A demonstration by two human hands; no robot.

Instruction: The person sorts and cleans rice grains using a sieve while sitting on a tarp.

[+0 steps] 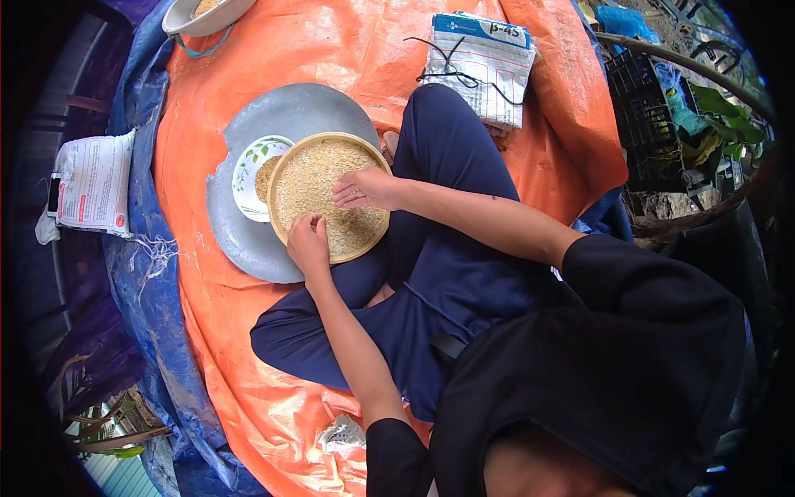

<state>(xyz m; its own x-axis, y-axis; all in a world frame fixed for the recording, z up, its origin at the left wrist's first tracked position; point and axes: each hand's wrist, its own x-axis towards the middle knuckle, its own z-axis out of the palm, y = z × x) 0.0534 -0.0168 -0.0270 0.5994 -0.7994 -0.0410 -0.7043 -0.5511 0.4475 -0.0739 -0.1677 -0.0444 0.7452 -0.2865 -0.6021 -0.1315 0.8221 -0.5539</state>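
A round yellow woven tray [378,240] full of pale husked grain [308,176] rests by my crossed legs, over a grey metal tray [236,240]. Partly tucked under its left side is a white bowl [246,178] with a green leaf pattern, holding browner grain [265,176]. My left hand [308,243] is at the lower left rim, thumb and fingertips pinched together; whatever they hold is too small to make out. Over the grain, my right hand [366,189] is held with its fingers stretched out, and nothing shows in it.
Orange tarp [331,41] lies under everything, with blue tarp [137,273] along the left. A folded white sack [484,70] with black cord lies at the top. Another printed bag [95,182] is at left, a basin [207,18] at top left, a black crate [642,124] at right.
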